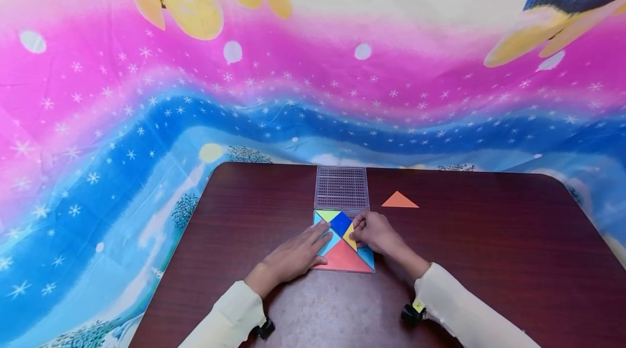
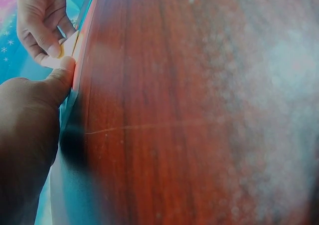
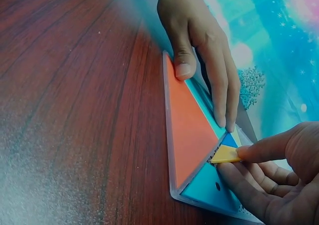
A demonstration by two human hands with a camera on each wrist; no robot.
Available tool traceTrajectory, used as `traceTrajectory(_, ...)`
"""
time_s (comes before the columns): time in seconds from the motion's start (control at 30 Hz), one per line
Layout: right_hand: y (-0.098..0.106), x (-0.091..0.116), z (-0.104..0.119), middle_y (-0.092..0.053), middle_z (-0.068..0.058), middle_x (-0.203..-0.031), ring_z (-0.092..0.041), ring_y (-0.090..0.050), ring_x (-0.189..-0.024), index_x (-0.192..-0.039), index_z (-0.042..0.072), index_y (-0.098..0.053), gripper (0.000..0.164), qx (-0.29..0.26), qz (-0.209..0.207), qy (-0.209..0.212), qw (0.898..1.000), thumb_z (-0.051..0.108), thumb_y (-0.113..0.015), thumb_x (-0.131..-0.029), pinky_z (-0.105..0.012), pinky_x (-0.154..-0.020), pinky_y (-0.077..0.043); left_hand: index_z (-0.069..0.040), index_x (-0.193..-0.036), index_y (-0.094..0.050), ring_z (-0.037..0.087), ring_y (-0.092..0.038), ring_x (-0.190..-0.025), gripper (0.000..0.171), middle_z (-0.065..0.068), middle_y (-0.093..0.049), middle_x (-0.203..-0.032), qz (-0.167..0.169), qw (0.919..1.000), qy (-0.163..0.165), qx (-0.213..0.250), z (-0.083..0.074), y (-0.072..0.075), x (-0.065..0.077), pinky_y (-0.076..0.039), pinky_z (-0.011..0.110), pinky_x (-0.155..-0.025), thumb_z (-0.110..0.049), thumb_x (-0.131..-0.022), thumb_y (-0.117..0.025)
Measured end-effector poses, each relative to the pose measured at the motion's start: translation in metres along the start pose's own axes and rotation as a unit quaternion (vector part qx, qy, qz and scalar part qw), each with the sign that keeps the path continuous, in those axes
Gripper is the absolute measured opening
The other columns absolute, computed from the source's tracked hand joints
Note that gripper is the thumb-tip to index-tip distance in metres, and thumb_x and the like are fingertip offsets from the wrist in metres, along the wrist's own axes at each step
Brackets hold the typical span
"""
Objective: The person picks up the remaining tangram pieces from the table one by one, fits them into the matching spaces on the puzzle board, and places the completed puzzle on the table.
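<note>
A square tangram set lies in a shallow clear case [image 3: 168, 115] on the table. My left hand [image 1: 295, 254] rests over its left side, fingers extended across the light blue piece, with the thumb at the large red-orange triangle [image 1: 342, 259]. With thumb and fingers, my right hand [image 1: 379, 235] pinches a small yellow tangram piece [image 3: 226, 154]. That piece is at the right side of the set, tilted up in the right wrist view, beside the dark blue square [image 1: 340, 223]. A teal piece [image 3: 209, 185] fills the near right corner, and a light green triangle [image 1: 326, 214] the far edge.
The case's clear gridded lid [image 1: 341, 187] lies flat behind the set. A loose orange triangle [image 1: 401, 201] is on the dark wooden table [image 1: 489, 261], to the right of the lid. Behind the table hangs a colourful printed cloth [image 1: 313, 76].
</note>
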State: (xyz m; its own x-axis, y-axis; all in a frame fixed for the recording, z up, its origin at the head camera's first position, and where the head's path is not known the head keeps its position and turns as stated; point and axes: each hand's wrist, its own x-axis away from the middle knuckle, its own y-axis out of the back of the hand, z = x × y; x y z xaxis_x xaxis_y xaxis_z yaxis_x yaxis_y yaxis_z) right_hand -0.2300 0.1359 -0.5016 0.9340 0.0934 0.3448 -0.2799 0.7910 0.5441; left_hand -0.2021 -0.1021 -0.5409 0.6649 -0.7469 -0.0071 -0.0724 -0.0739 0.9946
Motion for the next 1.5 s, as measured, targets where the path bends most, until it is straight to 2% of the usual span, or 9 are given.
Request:
traceTrajectory(0.27, -0.004, 0.003, 0.003, -0.058, -0.009, -0.074, -0.018, -0.060, -0.059, -0.089, 0.006, -0.056, 0.021, 0.017, -0.015, 0.007, 1.000, 0.006, -0.075, -0.081, -0.025, -0.054, -0.056, -0.017, -0.155, -0.022, 0.020, -0.012, -0.150, 0.062, 0.003, -0.014, -0.162, 0.004, 1.0000, 0.001, -0.004, 0.000, 0.001, 0.001, -0.025, 0.035, -0.119, -0.049, -0.102, -0.033)
traceTrajectory(0.4, -0.006, 0.006, 0.005, -0.058, -0.006, -0.072, -0.015, -0.058, -0.059, -0.090, 0.007, -0.056, 0.021, 0.047, -0.035, 0.033, 0.998, 0.005, -0.075, -0.081, -0.024, -0.055, -0.054, -0.017, -0.155, -0.022, 0.020, -0.012, -0.150, 0.062, 0.004, -0.014, -0.162, 0.006, 1.0000, 0.002, 0.000, 0.000, 0.002, 0.001, -0.028, 0.035, -0.118, -0.049, -0.102, -0.033)
traceTrajectory(0.6, -0.007, 0.010, 0.007, -0.057, -0.003, -0.071, -0.013, -0.054, -0.060, -0.096, 0.009, -0.058, 0.024, 0.090, -0.063, 0.084, 0.990, 0.004, -0.075, -0.081, -0.022, -0.055, -0.051, -0.016, -0.154, -0.023, 0.020, -0.012, -0.150, 0.062, 0.003, -0.011, -0.163, -0.004, 1.0000, -0.001, 0.003, 0.001, 0.003, 0.000, -0.029, 0.036, -0.118, -0.048, -0.102, -0.035)
traceTrajectory(0.73, -0.007, 0.009, 0.007, -0.054, -0.001, -0.070, -0.013, -0.050, -0.063, -0.091, 0.010, -0.060, 0.023, 0.126, -0.087, 0.118, 0.981, 0.006, -0.079, -0.077, -0.022, -0.055, -0.046, -0.015, -0.154, -0.022, 0.020, -0.011, -0.150, 0.064, 0.000, -0.005, -0.164, -0.007, 0.9999, -0.010, -0.009, 0.001, 0.002, -0.001, -0.025, 0.035, -0.120, -0.049, -0.102, -0.035)
traceTrajectory(0.87, -0.005, 0.009, 0.008, -0.052, 0.001, -0.069, -0.013, -0.049, -0.064, -0.084, 0.010, -0.062, 0.023, 0.149, -0.109, 0.140, 0.973, 0.007, -0.083, -0.073, -0.023, -0.055, -0.045, -0.014, -0.154, -0.021, 0.020, -0.012, -0.150, 0.064, 0.000, -0.010, -0.163, -0.005, 0.9995, -0.012, -0.028, 0.002, 0.002, -0.001, -0.023, 0.035, -0.120, -0.049, -0.102, -0.033)
traceTrajectory(0.97, -0.004, 0.008, 0.007, -0.053, 0.000, -0.070, -0.013, -0.050, -0.065, -0.083, 0.010, -0.064, 0.022, 0.155, -0.112, 0.138, 0.972, 0.008, -0.083, -0.073, -0.023, -0.054, -0.045, -0.014, -0.154, -0.022, 0.020, -0.014, -0.150, 0.063, 0.001, -0.015, -0.162, -0.004, 0.9994, -0.010, -0.034, 0.002, 0.002, -0.001, -0.023, 0.034, -0.120, -0.049, -0.102, -0.033)
traceTrajectory(1.1, -0.004, 0.006, 0.002, -0.057, -0.002, -0.076, -0.013, -0.051, -0.069, -0.086, 0.009, -0.068, 0.021, 0.175, -0.114, 0.134, 0.969, 0.012, -0.084, -0.073, -0.024, -0.057, -0.048, -0.015, -0.154, -0.022, 0.020, -0.013, -0.150, 0.064, 0.001, -0.016, -0.162, 0.001, 0.9995, -0.006, -0.030, 0.002, 0.001, -0.002, -0.022, 0.034, -0.120, -0.049, -0.102, -0.033)
traceTrajectory(1.27, -0.006, 0.005, -0.002, -0.060, -0.006, -0.088, -0.017, -0.053, -0.080, -0.091, 0.008, -0.072, 0.024, 0.209, -0.127, 0.136, 0.960, 0.017, -0.085, -0.072, -0.032, -0.069, -0.055, -0.016, -0.155, -0.021, 0.019, -0.012, -0.150, 0.064, 0.000, -0.015, -0.162, 0.008, 0.9997, -0.001, -0.024, 0.001, 0.000, -0.002, -0.022, 0.034, -0.120, -0.050, -0.102, -0.033)
traceTrajectory(1.5, -0.009, 0.006, -0.005, -0.060, -0.007, -0.091, -0.017, -0.053, -0.080, -0.097, 0.006, -0.072, 0.028, 0.201, -0.129, 0.125, 0.963, 0.015, -0.084, -0.074, -0.031, -0.069, -0.054, -0.015, -0.154, -0.022, 0.020, -0.013, -0.150, 0.064, 0.001, -0.016, -0.162, 0.002, 0.9999, -0.004, -0.017, 0.000, 0.001, -0.002, -0.022, 0.034, -0.120, -0.049, -0.102, -0.034)
